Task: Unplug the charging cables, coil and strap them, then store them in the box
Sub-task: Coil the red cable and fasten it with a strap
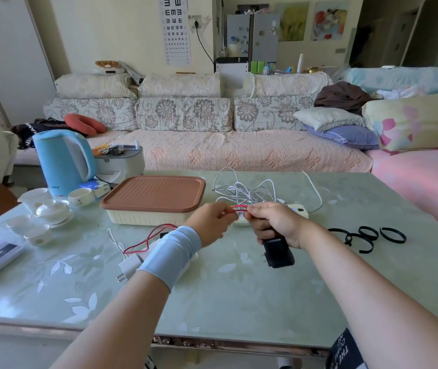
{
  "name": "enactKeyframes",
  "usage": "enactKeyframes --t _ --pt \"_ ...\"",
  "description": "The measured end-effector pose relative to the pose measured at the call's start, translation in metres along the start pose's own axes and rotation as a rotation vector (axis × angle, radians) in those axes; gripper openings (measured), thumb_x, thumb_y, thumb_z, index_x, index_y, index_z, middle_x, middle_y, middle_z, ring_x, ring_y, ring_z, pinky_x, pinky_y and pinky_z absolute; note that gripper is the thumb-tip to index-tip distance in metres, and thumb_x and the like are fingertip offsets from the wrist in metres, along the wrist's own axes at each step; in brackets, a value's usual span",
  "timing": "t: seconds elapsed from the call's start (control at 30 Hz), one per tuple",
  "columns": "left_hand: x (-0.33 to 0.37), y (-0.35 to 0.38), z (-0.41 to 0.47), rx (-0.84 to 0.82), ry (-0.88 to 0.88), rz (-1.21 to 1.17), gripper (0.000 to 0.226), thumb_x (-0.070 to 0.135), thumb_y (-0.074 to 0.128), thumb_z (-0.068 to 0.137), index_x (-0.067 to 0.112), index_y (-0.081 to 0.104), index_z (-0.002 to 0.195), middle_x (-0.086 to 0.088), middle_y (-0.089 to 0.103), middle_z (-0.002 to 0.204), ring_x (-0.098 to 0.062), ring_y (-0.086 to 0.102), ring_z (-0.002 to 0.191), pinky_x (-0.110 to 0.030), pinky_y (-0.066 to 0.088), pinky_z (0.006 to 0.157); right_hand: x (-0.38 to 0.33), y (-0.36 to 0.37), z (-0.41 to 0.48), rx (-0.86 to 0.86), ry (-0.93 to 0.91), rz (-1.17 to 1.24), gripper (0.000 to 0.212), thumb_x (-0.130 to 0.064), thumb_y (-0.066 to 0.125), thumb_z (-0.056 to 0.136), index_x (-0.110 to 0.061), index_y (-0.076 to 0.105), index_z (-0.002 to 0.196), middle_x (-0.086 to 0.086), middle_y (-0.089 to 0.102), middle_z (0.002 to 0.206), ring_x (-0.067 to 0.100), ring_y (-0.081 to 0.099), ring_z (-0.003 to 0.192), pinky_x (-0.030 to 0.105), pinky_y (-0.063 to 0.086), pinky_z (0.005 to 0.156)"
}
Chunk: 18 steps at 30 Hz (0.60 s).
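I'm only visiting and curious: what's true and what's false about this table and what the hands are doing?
1. The box has its brown lid on. True.
2. Both the left hand and the right hand hold the red cable. True.
3. The black charger lies inside the box. False: the right hand grips it.
4. The black straps are wrapped round the white cables. False: they lie loose on the table, apart from them.

Both hands (214, 225) (274, 222) pinch a red cable (239, 208); right grips a black charger (278, 251).
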<state>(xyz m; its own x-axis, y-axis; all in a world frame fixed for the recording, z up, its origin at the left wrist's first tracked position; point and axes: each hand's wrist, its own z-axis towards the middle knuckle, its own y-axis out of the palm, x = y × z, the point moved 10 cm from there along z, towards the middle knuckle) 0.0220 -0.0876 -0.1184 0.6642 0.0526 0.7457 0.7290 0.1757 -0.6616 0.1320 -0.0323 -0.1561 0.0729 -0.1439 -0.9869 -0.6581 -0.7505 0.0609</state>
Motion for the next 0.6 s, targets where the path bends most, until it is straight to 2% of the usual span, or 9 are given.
enactKeyframes --t 0.07,0.17,0.23,0.27,0.33,0.4,0.47,0.53,0.6 --pt "-0.005 -0.02 0.003 0.122 -0.013 0.139 0.016 0.032 0.063 0.091 0.022 0.061 0.103 0.004 0.057 0.076 -0.018 0.053 0.068 -0.026 0.041 0.063 -0.005 -0.007 -0.003 0.012 0.002 0.054 0.031 -0.022 0.036 0.105 -0.016 0.051 0.079 -0.007 0.021 0.05 0.009 0.022 0.036 0.025 0.033 0.049" --pt "-0.01 -0.041 0.001 0.238 0.017 0.166 0.033 0.036 0.065 0.089 0.024 0.054 0.118 0.003 0.058 0.101 -0.02 0.056 0.092 -0.023 0.036 0.076 -0.007 -0.008 -0.008 -0.029 0.023 0.042 0.031 -0.023 0.034 0.104 -0.018 0.05 0.078 -0.008 0.018 0.05 0.009 0.019 0.037 0.027 0.038 0.051" --pt "-0.002 -0.034 0.0 0.195 0.096 0.255 0.041 0.028 0.06 0.092 0.026 0.05 0.132 0.0 0.053 0.125 -0.022 0.055 0.112 -0.024 0.037 0.087 -0.003 -0.001 -0.01 -0.07 0.051 0.019 0.03 -0.023 0.033 0.103 -0.019 0.05 0.078 -0.008 0.018 0.051 0.009 0.02 0.037 0.028 0.04 0.052" --pt "0.003 -0.026 -0.001 0.148 0.124 0.289 0.044 0.025 0.057 0.093 0.029 0.048 0.136 0.002 0.053 0.131 -0.021 0.054 0.116 -0.024 0.037 0.09 -0.002 0.002 -0.01 -0.084 0.057 0.016 0.029 -0.023 0.033 0.103 -0.018 0.05 0.079 -0.007 0.019 0.051 0.01 0.021 0.038 0.028 0.039 0.052" --pt "0.001 -0.014 -0.001 0.065 0.08 0.285 0.037 0.032 0.055 0.093 0.036 0.055 0.129 0.01 0.064 0.119 -0.015 0.061 0.105 -0.021 0.041 0.084 -0.001 0.007 -0.009 -0.092 0.056 0.026 0.029 -0.022 0.034 0.103 -0.017 0.05 0.079 -0.006 0.024 0.051 0.011 0.024 0.039 0.029 0.033 0.053" --pt "-0.003 -0.014 -0.002 0.027 0.013 0.332 0.019 0.053 0.054 0.09 0.042 0.065 0.099 0.015 0.067 0.081 -0.005 0.06 0.073 -0.019 0.042 0.065 0.0 0.008 -0.008 -0.086 0.059 0.031 0.029 -0.021 0.034 0.103 -0.015 0.05 0.08 -0.003 0.029 0.052 0.015 0.031 0.043 0.031 0.031 0.054" --pt "-0.006 -0.017 -0.002 -0.01 -0.015 0.357 0.031 0.069 0.048 0.085 0.045 0.063 0.072 0.014 0.056 0.059 -0.005 0.052 0.059 -0.024 0.038 0.059 0.002 0.007 -0.007 -0.073 0.062 -0.009 0.029 -0.02 0.034 0.105 -0.013 0.051 0.082 -0.001 0.031 0.053 0.018 0.037 0.045 0.03 0.034 0.054" --pt "-0.011 -0.014 -0.004 -0.1 -0.047 0.334 0.043 0.072 0.043 0.086 0.041 0.069 0.07 0.009 0.044 0.053 -0.01 0.043 0.054 -0.027 0.036 0.059 0.005 0.008 -0.007 -0.076 0.072 -0.048 0.029 -0.02 0.034 0.106 -0.012 0.05 0.083 -0.001 0.03 0.054 0.017 0.034 0.045 0.03 0.036 0.055" --pt "-0.019 -0.009 -0.003 -0.155 -0.079 0.341 0.055 0.07 0.042 0.088 0.025 0.067 0.068 0.006 0.039 0.053 -0.015 0.039 0.052 -0.028 0.035 0.059 0.006 0.008 -0.007 -0.078 0.073 -0.039 0.031 -0.021 0.033 0.106 -0.015 0.05 0.081 -0.004 0.025 0.055 0.012 0.026 0.044 0.03 0.032 0.056"
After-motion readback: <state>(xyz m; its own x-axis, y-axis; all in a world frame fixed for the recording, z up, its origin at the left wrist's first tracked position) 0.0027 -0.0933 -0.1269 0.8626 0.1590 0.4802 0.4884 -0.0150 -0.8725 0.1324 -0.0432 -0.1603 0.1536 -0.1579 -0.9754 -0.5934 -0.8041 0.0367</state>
